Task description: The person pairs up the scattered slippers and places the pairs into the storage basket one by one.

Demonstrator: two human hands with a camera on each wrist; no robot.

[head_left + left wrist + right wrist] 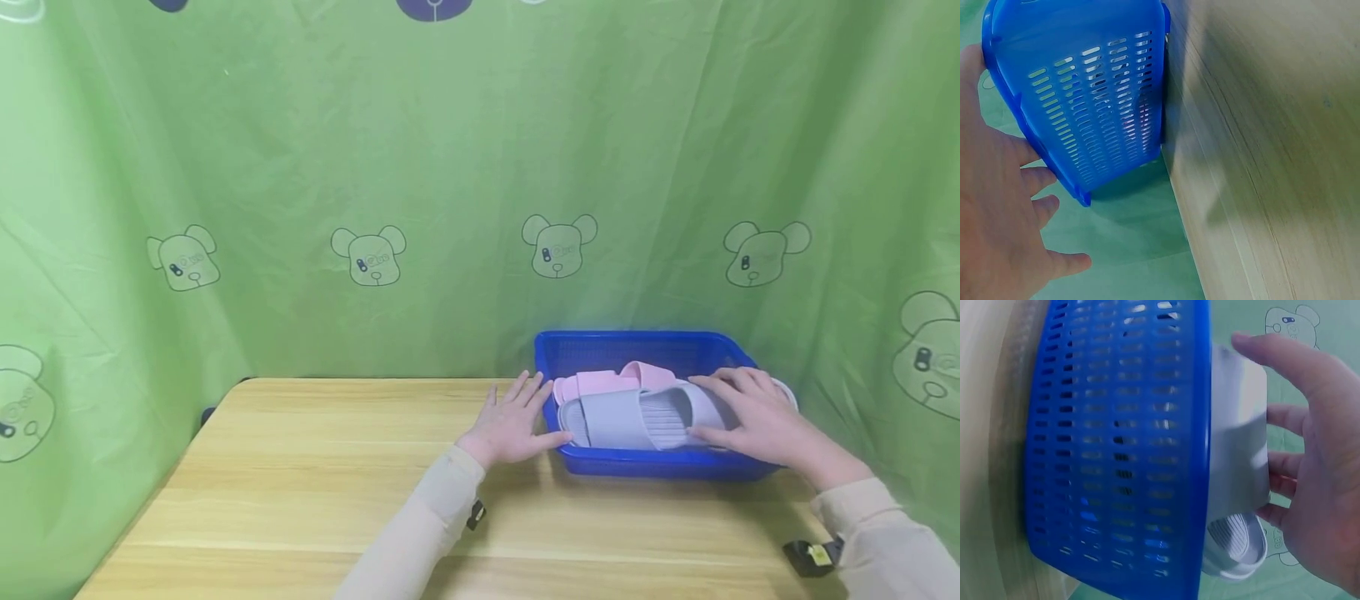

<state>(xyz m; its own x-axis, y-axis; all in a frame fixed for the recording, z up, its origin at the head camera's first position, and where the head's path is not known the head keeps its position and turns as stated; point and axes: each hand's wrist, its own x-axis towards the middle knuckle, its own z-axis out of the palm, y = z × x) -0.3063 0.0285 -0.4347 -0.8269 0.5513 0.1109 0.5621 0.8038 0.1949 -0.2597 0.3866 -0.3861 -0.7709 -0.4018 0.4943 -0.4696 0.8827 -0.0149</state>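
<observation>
A blue slotted basket (660,465) (1097,94) (1116,450) stands at the table's back right. In it lie a grey slipper (630,417) (1238,444) and, behind it, a pink slipper (607,382). My left hand (513,421) (997,219) lies flat on the table with straight, spread fingers, its thumb against the basket's left wall. My right hand (750,412) (1316,462) grips the grey slipper's right end, thumb on one side and fingers on the other. A second pale slipper (1235,544) shows under the grey one.
The light wooden table (300,483) stretches bare to the left and front of the basket. A green cloth printed with bear heads (375,208) hangs close behind and on both sides. The basket sits near the table's back edge.
</observation>
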